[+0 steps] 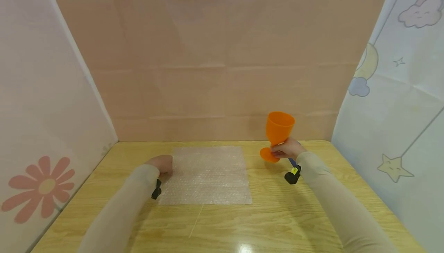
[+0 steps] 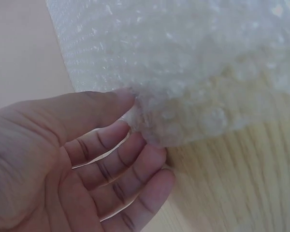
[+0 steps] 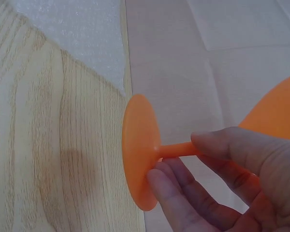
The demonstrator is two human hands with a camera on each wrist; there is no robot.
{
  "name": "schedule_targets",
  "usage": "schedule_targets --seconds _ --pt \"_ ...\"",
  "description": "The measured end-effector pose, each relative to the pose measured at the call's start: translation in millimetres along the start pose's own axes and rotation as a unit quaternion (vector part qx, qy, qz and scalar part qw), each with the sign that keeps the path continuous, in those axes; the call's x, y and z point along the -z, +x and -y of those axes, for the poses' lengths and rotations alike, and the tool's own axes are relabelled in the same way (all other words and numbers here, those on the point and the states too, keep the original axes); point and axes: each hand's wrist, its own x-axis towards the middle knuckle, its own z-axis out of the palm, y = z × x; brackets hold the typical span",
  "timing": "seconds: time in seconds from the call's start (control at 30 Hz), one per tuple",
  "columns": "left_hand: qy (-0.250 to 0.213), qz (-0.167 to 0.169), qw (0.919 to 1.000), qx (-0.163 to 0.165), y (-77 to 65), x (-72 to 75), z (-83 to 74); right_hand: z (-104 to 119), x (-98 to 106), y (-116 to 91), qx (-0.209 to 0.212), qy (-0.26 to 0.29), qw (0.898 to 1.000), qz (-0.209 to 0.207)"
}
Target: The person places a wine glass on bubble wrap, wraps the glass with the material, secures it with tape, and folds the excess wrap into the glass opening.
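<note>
An orange goblet (image 1: 279, 129) is tilted in my right hand (image 1: 288, 149), its bowl up and its round foot toward the left. In the right wrist view, the thumb and fingers pinch the thin stem (image 3: 176, 150) between foot (image 3: 139, 154) and bowl. A sheet of clear bubble wrap (image 1: 209, 178) lies flat on the table, left of the goblet. My left hand (image 1: 163, 164) is at the sheet's left edge. In the left wrist view, the thumb and fingertips pinch a corner of the bubble wrap (image 2: 159, 53).
The light wooden table (image 1: 229, 228) runs back to a pinkish cloth wall (image 1: 208, 52). White printed cloths stand at both sides, with a red flower (image 1: 45, 187) on the left and a star (image 1: 394, 167) on the right.
</note>
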Motion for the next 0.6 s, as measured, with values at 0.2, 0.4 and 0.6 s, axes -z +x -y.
schedule_targets --seconds 0.2,0.4,0.6 --pt "0.052 -0.005 0.9980 -0.034 5.2 -5.2 -9.0 -3 3 -1 -0.005 -0.004 1.000 -0.002" --pt "0.061 -0.009 0.9971 -0.044 12.9 -12.0 -23.4 -2 3 -2 -0.009 0.001 1.000 -0.005" --pt "0.104 -0.026 0.9925 -0.058 22.6 -24.7 -40.5 0 2 -1 -0.013 0.009 1.000 0.002"
